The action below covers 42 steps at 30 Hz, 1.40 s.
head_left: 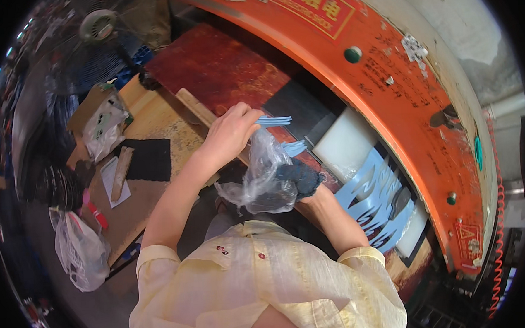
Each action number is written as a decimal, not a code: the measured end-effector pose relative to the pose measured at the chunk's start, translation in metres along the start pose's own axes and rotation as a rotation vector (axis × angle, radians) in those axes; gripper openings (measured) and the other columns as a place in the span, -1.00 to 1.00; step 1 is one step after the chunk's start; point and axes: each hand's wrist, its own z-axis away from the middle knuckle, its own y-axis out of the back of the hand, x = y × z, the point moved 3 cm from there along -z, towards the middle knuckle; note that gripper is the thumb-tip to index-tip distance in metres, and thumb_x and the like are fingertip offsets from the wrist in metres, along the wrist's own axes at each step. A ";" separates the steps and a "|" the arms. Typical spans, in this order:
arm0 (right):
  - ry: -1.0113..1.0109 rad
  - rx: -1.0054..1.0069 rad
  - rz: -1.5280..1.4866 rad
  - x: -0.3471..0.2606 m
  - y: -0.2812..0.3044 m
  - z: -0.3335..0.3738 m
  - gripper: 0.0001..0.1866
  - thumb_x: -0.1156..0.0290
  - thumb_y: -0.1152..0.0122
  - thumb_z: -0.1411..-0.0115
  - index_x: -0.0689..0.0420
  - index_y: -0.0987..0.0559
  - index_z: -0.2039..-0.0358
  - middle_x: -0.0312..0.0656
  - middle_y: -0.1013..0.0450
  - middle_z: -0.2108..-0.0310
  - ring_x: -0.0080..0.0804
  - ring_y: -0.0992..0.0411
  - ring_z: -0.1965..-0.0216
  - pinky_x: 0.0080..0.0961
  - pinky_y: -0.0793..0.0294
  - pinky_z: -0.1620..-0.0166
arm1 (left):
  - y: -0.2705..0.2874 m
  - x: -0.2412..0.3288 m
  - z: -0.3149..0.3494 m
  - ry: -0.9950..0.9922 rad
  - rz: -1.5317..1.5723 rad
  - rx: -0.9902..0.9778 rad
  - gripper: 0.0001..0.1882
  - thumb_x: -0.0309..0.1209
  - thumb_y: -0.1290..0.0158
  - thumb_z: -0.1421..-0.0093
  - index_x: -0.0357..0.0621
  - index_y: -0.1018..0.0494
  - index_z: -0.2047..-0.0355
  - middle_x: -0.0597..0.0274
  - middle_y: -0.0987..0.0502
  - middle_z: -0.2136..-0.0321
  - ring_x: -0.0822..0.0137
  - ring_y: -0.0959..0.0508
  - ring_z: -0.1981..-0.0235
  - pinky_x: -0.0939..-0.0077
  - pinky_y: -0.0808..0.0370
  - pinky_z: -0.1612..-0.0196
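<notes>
While the left hand (pixel 232 130) grasps a bundle of blue strips (pixel 274 121), fingers closed round one end, the right hand (pixel 301 179), in a dark glove, touches a clear plastic bag (pixel 266 172). Gloved fingertips partly hidden by plastic; cannot tell whether they are clenched on it.

Progress, by my reading: partway. Strips loose and gathered, their free ends pointing right from the left fingers, outside the bag just below. A second blue bundle (pixel 294 147) pokes out just above the gloved fingers; whether bagged or held, cannot tell. Right of the gloved fingers, a blue slotted sheet (pixel 368 174) with wavy gaps; more blue stock probably remains there. Bag contents unclear through the creases.

Surface: beyond the left fingers, a mottled red board (pixel 211 63); between the gloved fingers and the machine, a white block (pixel 343 140); a black object (pixel 400 202) on the slotted sheet. Well left of both hands, a wooden bench (pixel 142 102) with black cloth (pixel 154 160) and wooden stick (pixel 121 173).

Room: orange machine (pixel 399 82) arching beyond the fingers to the right; fan (pixel 98 26) far off, forward-left; red coiled cord (pixel 498 241) at far right.
</notes>
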 end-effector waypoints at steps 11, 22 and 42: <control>0.010 -0.353 -0.383 0.078 -0.068 -0.060 -0.64 0.31 -0.07 -0.20 0.17 -0.41 0.02 -0.19 -0.43 0.23 -0.41 -0.46 0.33 -0.52 -0.51 0.27 | 0.075 -0.043 0.071 -0.232 -0.383 0.289 -0.76 -0.45 -0.07 -0.04 -0.03 -0.47 0.22 0.19 -0.43 0.36 0.14 -0.48 0.28 0.27 -0.46 0.28; 0.458 -0.033 2.237 0.082 -0.186 -0.088 -0.74 0.12 -0.17 -0.05 -0.02 -0.55 0.31 -0.15 -0.52 0.36 -0.09 -0.49 0.28 -0.24 -0.46 0.26 | 0.093 -0.111 0.215 -0.045 -0.522 -0.236 -0.85 -0.43 0.00 0.01 -0.06 -0.43 0.36 0.23 -0.42 0.39 0.24 -0.50 0.27 0.35 -0.47 0.43; 0.914 -0.153 1.902 0.109 -0.167 -0.088 -0.89 0.38 -0.15 0.00 0.11 -0.49 0.46 -0.10 -0.39 0.51 -0.14 -0.44 0.46 -0.27 -0.37 0.48 | 0.101 -0.089 0.187 0.201 0.708 0.249 -0.58 -0.53 -0.04 -0.16 -0.23 -0.32 -0.05 0.07 -0.45 0.06 0.28 -0.44 0.02 0.46 -0.35 -0.02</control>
